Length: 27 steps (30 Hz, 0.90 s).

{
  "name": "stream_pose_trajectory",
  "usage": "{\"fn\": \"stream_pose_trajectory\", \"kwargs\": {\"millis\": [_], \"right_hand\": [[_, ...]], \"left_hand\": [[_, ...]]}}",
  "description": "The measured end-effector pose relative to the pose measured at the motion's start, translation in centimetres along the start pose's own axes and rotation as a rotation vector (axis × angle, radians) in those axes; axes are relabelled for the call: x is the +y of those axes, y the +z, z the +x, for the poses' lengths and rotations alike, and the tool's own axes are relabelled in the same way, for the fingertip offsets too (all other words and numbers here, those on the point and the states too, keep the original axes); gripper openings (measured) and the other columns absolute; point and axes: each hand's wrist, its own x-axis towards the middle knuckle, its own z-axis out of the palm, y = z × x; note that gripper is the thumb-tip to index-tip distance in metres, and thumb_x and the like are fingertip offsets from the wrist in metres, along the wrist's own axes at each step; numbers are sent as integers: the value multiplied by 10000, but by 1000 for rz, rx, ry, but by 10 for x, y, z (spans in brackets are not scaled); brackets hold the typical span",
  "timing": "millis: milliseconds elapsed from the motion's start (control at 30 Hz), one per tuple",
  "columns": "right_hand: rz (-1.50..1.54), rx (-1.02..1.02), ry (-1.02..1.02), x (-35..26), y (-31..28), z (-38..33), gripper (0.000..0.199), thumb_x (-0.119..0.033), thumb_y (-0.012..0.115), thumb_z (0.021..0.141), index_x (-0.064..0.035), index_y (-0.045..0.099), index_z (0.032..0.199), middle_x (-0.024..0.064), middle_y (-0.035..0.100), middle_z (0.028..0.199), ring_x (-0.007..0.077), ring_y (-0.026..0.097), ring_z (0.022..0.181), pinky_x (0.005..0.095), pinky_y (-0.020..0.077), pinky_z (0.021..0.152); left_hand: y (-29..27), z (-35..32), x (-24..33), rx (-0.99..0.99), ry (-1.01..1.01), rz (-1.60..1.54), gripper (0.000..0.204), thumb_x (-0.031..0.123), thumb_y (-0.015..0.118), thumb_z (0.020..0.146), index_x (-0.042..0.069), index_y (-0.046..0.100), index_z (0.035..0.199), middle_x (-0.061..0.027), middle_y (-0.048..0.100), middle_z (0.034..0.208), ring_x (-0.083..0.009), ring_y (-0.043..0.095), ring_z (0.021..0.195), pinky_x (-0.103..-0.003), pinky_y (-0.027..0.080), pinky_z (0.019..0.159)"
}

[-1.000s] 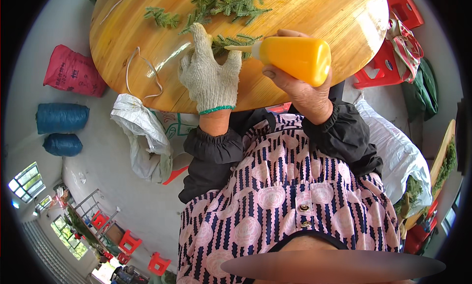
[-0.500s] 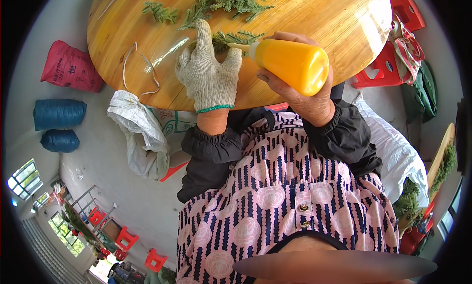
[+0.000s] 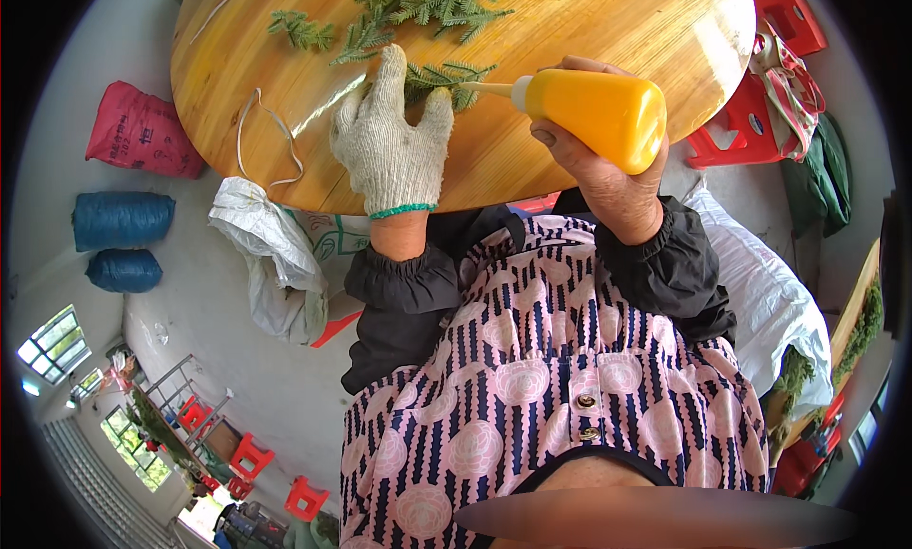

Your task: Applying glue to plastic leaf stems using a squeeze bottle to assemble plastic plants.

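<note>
A knitted off-white glove with a green cuff covers my left hand (image 3: 391, 150). Its index finger points away and its thumb sits apart, with a short green needle-leaf sprig (image 3: 448, 77) gripped between them. In my bare right hand (image 3: 603, 160) is a yellow squeeze bottle (image 3: 597, 112), tilted on its side. The bottle's pale narrow nozzle (image 3: 489, 89) points left, its tip at the sprig beside my gloved thumb. More green sprigs (image 3: 432, 3) lie just beyond my left hand, with a small separate sprig (image 3: 302, 29) to their left.
All this is over a round wooden table (image 3: 589, 27). A white cord (image 3: 242, 136) lies near its left edge, above a white woven sack (image 3: 271, 255). Red stools (image 3: 727, 136) and another white sack (image 3: 755, 283) stand at the right. Pink (image 3: 142, 131) and blue bundles (image 3: 123, 221) rest at the left.
My right hand has drawn the bottle to the right, so more of the nozzle shows. My left hand and its sprig have shifted slightly left.
</note>
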Motion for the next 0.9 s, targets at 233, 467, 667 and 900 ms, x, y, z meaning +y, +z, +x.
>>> {"fn": "stream_pose_trajectory", "kwargs": {"millis": [233,467,667,900], "right_hand": [[-1,62,18,7,-12,0,497,-18,861,807,37,630,1244,85,734,1062,146,715,965,295,585,882],[19,92,49,8,-18,3,453,-23,843,835,23,639,1237,89,728,1085,162,721,980,310,592,909],[108,112,72,14,-26,5,431,-26,825,857,14,647,1247,75,729,1097,171,725,983,321,594,921],[97,148,31,20,-36,7,351,-74,820,882,3,686,1198,74,743,1081,169,731,959,309,596,902]], "left_hand": [[10,-1,5,-22,-72,-93,652,289,834,761,86,666,1357,-185,743,1107,-381,647,1073,-491,490,970],[7,1,6,-35,-73,-78,635,275,845,755,77,679,1335,-186,744,1151,-366,647,1107,-479,484,995],[8,1,5,3,-52,-118,628,216,860,737,62,685,1320,-189,746,1138,-373,656,1091,-468,511,970],[15,0,2,38,-1,-173,597,161,829,818,63,648,1379,-176,720,1106,-321,668,1026,-425,537,927]]}}
